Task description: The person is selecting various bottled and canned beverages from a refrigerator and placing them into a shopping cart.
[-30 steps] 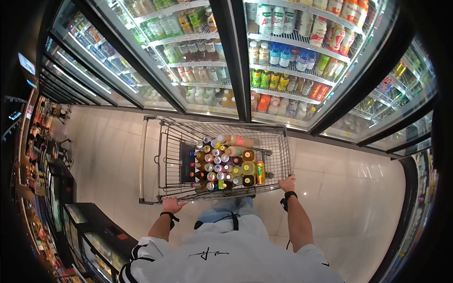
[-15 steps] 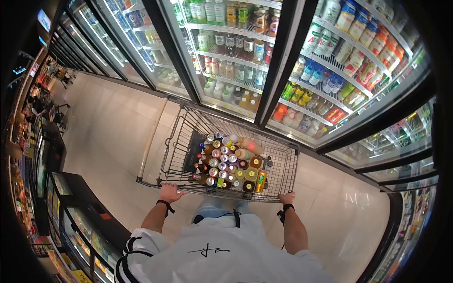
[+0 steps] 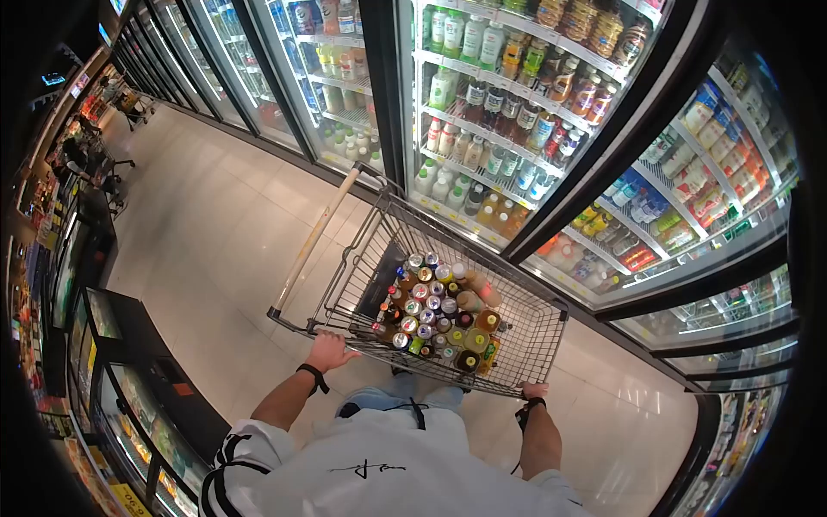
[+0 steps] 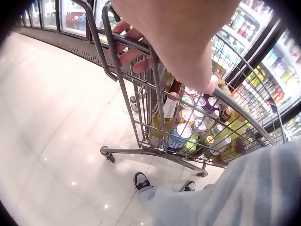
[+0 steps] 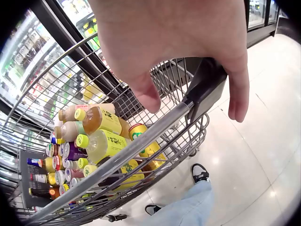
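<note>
- Head view: the cart (image 3: 551, 310) stands aslant on the tiled floor (image 3: 224, 233), its far side close to the fridge doors (image 3: 482, 129). Bottles (image 3: 439, 314) and cans stand packed in the basket, caps up.
- Head view: the left hand (image 3: 332, 351) sits on the near rail (image 3: 448, 379) at the cart's left corner. The elbow is bent and the forearm angles forward and inward. There is a dark strap (image 3: 312, 375) at the wrist.
- Head view: the right hand (image 3: 534, 390) sits on the same rail at the right corner, with the forearm running nearly straight ahead from the body. The fingers are too small here to read.
- Left wrist view: the left hand (image 4: 174, 37) is seen from the back, lying over the top rail (image 4: 244, 113). Its fingers (image 4: 129, 44) curl down and round the wire on the far side, so this is a closed grip on the cart (image 4: 127, 94).
- Left wrist view: the bottles (image 4: 188, 127) show through the mesh just below the hand. Two dark shoes (image 4: 141, 180) are on the floor (image 4: 56, 132) under the basket's near edge.
- Right wrist view: the right hand (image 5: 174, 42) is draped over the rail (image 5: 141, 141) where it meets a black end cap (image 5: 207, 87).
- Right wrist view: the thumb comes down on the basket side and a finger (image 5: 239, 99) hangs down past the cap on the outer side. The hand is curled round the rail, so the cart is gripped.
- Right wrist view: yellow-capped bottles (image 5: 101, 127) lie against the wire directly beneath the hand. One shoe (image 5: 201, 173) is on the floor (image 5: 263, 141) below.
</note>
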### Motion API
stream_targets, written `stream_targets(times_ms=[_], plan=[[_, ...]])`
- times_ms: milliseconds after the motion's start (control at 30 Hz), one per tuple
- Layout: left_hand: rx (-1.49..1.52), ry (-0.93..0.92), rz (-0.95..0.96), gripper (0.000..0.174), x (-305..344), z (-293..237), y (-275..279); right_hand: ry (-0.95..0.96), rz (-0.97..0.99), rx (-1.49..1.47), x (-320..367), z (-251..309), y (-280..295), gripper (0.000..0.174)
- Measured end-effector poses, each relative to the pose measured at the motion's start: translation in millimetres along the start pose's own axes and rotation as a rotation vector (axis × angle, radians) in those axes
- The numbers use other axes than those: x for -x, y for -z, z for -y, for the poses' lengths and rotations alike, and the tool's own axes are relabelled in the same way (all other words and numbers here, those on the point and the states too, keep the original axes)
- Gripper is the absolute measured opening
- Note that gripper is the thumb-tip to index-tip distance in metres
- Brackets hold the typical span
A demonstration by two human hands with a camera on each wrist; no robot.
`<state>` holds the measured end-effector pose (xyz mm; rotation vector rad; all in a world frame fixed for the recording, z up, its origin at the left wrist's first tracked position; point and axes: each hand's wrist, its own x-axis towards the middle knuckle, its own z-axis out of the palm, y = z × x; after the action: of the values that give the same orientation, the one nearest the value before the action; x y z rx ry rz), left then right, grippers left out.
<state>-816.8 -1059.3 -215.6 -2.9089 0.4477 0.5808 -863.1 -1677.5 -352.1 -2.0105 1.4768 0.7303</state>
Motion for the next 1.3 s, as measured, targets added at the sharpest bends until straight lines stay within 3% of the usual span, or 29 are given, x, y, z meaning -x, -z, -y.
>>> stream_targets(times_ms=[167, 300, 367, 400, 533, 633, 833, 867, 967, 1067, 1300], plan=[[-0.080, -0.018, -0.193, 0.084, -14, 41, -9, 0.023, -0.050, -0.021, 17, 17, -24, 0.092], [-0.049, -0.003, -0.138, 0.085, -27, 76, -4, 0.047, -0.139, 0.066, 34, 40, -45, 0.090], [-0.010, 0.017, 0.005, 0.088, -26, 88, 7, -0.023, 0.088, 0.017, 93, 69, -20, 0.088], [0.001, 0.033, 0.001, 0.086, -31, 97, 6, 0.008, 0.004, 0.102, 86, 70, -35, 0.085], [-0.015, 0.037, -0.041, 0.084, -43, 130, -2, 0.044, 0.039, 0.195, 50, 75, -66, 0.089], [0.038, 0.057, -0.020, 0.083, -40, 144, 4, 0.031, 0.061, 0.197, 116, 113, -47, 0.082], [0.044, 0.069, -0.023, 0.082, -49, 181, -20, 0.036, 0.083, 0.190, 146, 148, -58, 0.080], [0.012, 0.070, -0.045, 0.084, -48, 187, -26, 0.072, 0.014, 0.213, 111, 132, -82, 0.080], [-0.017, 0.082, -0.055, 0.086, -66, 203, -18, 0.166, -0.218, 0.232, 128, 152, -104, 0.075], [0.014, 0.071, -0.016, 0.085, -57, 219, -12, 0.087, -0.177, 0.185, 159, 183, -109, 0.083], [0.052, 0.124, -0.006, 0.085, -70, 262, -11, 0.029, -0.247, 0.243, 156, 214, -153, 0.075]])
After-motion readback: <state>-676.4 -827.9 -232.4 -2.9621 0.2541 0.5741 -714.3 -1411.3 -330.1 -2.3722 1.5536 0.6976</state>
